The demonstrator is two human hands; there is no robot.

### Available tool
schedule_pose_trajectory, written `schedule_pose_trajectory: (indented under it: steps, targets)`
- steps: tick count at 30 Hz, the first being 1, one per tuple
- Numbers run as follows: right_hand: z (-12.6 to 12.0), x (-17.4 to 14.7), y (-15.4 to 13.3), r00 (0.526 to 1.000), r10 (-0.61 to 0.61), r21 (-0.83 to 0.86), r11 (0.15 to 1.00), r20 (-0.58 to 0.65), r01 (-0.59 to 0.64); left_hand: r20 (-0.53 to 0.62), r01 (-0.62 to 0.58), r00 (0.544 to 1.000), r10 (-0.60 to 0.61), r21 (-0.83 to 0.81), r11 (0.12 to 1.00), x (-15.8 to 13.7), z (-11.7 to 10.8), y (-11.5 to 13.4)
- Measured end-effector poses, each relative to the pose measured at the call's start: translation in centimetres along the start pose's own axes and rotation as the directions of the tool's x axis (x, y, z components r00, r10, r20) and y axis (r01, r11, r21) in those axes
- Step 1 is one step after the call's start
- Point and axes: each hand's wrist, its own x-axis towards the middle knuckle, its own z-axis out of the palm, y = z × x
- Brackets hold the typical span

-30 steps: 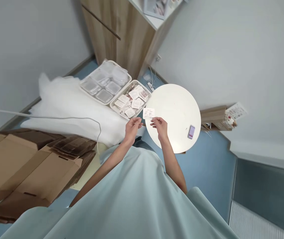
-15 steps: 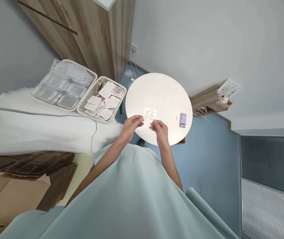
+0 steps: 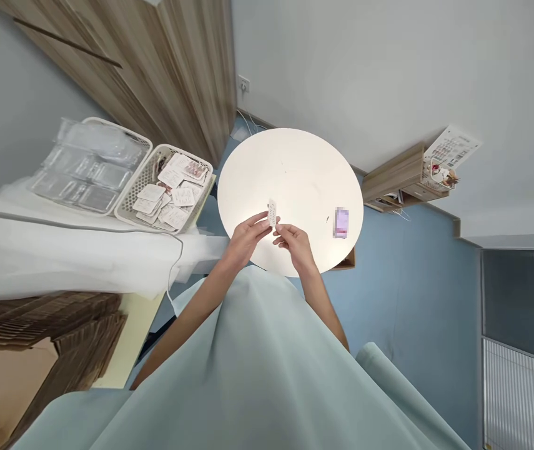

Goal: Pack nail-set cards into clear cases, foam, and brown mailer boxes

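A small white printed card (image 3: 272, 212) is held up over the near side of the round white table (image 3: 295, 162). It looks narrow, as if turned nearly edge-on or folded; I cannot tell which. My left hand (image 3: 247, 237) pinches its left side, with the fingers behind it. At its lower right corner, the thumb and fingertips of my right hand (image 3: 296, 245) close on the card. The print is too small to read.
Left of the table, one white basket (image 3: 123, 215) holds loose printed cards, and another basket (image 3: 147, 140) holds clear plastic packs. A blurred purple item (image 3: 341, 222) lies at the table's right. Flattened cardboard (image 3: 9, 387) is stacked at lower left.
The card has gone from facing me flat and broad to a narrow strip, and both hands have come closer together. The view has shifted slightly.
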Motion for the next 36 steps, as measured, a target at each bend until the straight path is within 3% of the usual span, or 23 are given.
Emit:
schedule_pose_trajectory:
  steps: [3,10,14,18,27,31,34,36]
  targets:
    - [-0.2,-0.2,-1.2,0.983,-0.151,-0.130,0.982,-0.104,0.137,-0.116,-0.048,0.991,0.066,0.157,0.986,0.4,0.1,-0.9]
    - [0.9,-0.3,-2.9,0.957,-0.278,-0.295,0.924,-0.086,0.242,-0.191,-0.150,0.950,0.248,0.419,0.896,0.3,0.3,-1.2]
    - [0.8,0.2,-3.0,0.945,-0.297,-0.303,0.921,-0.135,0.246,-0.227,-0.164,0.937,0.267,0.390,0.906,-0.4,-0.3,-0.4]
    - [0.2,0.5,-3.2,0.962,-0.250,-0.237,0.946,-0.107,0.220,-0.275,-0.159,0.926,0.259,0.338,0.928,-0.9,-1.1,0.4]
    - [1.0,-0.5,-3.0,0.965,-0.259,-0.164,0.954,-0.031,0.251,-0.211,-0.094,0.968,0.134,0.190,0.977,-1.7,-2.6,0.9]
    - [1.5,-1.1,-3.4,0.954,-0.300,-0.210,0.933,-0.002,0.293,-0.058,0.012,0.998,-0.010,0.024,1.000,-2.3,-2.7,1.0]
    - [1.9,-1.6,-3.6,0.944,-0.324,-0.190,0.925,0.060,0.330,0.073,0.101,0.993,-0.097,-0.048,0.994,-2.9,-2.3,1.3]
    - [2.2,-1.8,-3.7,0.942,-0.324,-0.176,0.926,0.088,0.335,0.096,0.132,0.987,-0.125,-0.065,0.989,-3.3,-2.1,1.5]
